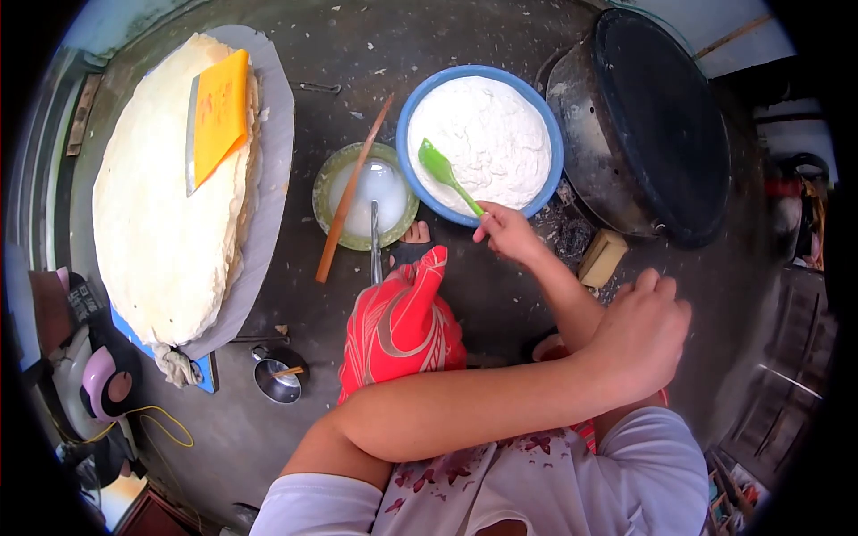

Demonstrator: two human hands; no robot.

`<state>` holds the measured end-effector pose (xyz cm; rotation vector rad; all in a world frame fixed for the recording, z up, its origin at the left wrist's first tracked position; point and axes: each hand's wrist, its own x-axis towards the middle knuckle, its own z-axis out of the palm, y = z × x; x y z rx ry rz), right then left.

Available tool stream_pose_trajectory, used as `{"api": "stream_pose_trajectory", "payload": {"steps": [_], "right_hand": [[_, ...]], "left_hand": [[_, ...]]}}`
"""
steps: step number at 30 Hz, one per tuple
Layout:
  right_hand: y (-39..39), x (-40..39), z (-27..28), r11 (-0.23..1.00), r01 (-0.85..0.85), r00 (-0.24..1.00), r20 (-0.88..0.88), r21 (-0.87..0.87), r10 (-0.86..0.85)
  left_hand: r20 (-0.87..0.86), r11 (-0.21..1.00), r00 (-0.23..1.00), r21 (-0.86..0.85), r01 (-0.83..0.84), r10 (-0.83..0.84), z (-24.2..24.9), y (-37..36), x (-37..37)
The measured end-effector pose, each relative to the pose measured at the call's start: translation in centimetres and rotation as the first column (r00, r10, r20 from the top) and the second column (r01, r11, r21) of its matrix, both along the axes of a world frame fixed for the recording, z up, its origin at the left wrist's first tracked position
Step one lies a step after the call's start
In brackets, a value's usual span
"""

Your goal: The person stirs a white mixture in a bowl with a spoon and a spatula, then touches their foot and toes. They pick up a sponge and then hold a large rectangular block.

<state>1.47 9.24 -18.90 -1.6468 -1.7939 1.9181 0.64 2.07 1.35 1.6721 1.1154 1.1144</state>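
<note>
Green spatula (pixel 441 170) held in the right fingers (pixel 491 223)

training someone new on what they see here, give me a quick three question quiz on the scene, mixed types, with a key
1. True or false: the right hand holds the spatula with its blade over the dough.
2. Where does the scraper lie?
a) inside the blue bowl
b) on the stack of sheets
c) on the floor
3. Fill in the colour: a wooden stick lies across the ____ bowl.

Key: 1 true; 2 b; 3 green
</note>
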Motion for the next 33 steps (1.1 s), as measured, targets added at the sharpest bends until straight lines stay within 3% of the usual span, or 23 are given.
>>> {"api": "stream_pose_trajectory", "payload": {"steps": [3, 6, 8, 9, 10, 12, 15, 19, 22, 25, 28, 32, 33], "right_hand": [[-1.4, -0.4, -0.6, 0.997, 0.057, 0.998, -0.005, -0.060, -0.057], [-1.2, 0.4, -1.5, 0.998, -0.023, 0.999, -0.043, -0.055, 0.020], [-0.2, 1.4, -1.2, 0.948, -0.248, 0.968, 0.099, 0.198, 0.233], [-0.2, 1.8, -1.1, 0.985, -0.162, 0.983, 0.095, 0.061, 0.156], [-0.1, 1.5, -0.2, 0.985, -0.160, 0.983, 0.096, 0.061, 0.154], [-0.3, 0.4, 1.0, 0.996, 0.026, 0.999, 0.026, -0.083, -0.024], [-0.6, -1.9, 0.3, 0.969, 0.152, 0.984, -0.059, -0.194, -0.166], [-0.9, -2.6, -0.4, 0.950, 0.191, 0.979, -0.020, -0.248, -0.203], [0.0, 0.4, -0.9, 0.989, -0.135, 0.986, 0.092, -0.065, 0.141], [0.4, 3.3, -0.3, 0.989, -0.149, 0.984, 0.102, 0.000, 0.149], [1.5, 6.0, 1.7, 0.959, -0.284, 0.949, 0.150, 0.018, 0.278], [5.7, 10.0, 4.7, 0.873, -0.488, 0.782, 0.447, 0.003, 0.435], [6.3, 10.5, 5.5, 0.811, -0.575, 0.693, 0.589, 0.104, 0.415]], "left_hand": [[-0.019, 0.999, 0.999, 0.020, -0.031, 0.031, 0.0, -0.2, 0.1], [-0.013, 0.999, 0.999, 0.029, -0.036, 0.037, -0.1, -0.3, 0.2], [-0.020, 1.000, 1.000, 0.011, -0.014, 0.014, -0.1, -0.3, 0.2], [-0.021, 1.000, 1.000, 0.010, -0.012, 0.012, -0.1, -0.3, 0.1], [-0.021, 1.000, 1.000, 0.011, -0.012, 0.012, 0.0, -0.3, 0.1], [-0.019, 1.000, 1.000, 0.013, -0.009, 0.009, 0.0, -0.3, 0.2], [-0.007, 1.000, 1.000, 0.006, 0.012, -0.011, 0.0, -0.3, 0.3], [-0.018, 1.000, 1.000, 0.010, -0.004, 0.004, 0.0, -0.4, 0.2], [-0.018, 1.000, 1.000, 0.011, -0.013, 0.013, 0.0, -0.4, 0.2], [-0.031, 1.000, 0.999, 0.010, -0.008, 0.008, 0.1, -0.3, 0.1], [-0.054, 1.000, 0.998, 0.008, 0.016, -0.016, 0.1, -0.4, 0.0], [-0.033, 0.999, 0.999, 0.031, -0.017, 0.018, 0.0, -0.6, 0.0], [-0.031, 0.999, 0.999, 0.034, -0.015, 0.016, 0.0, -0.6, 0.0]]}}
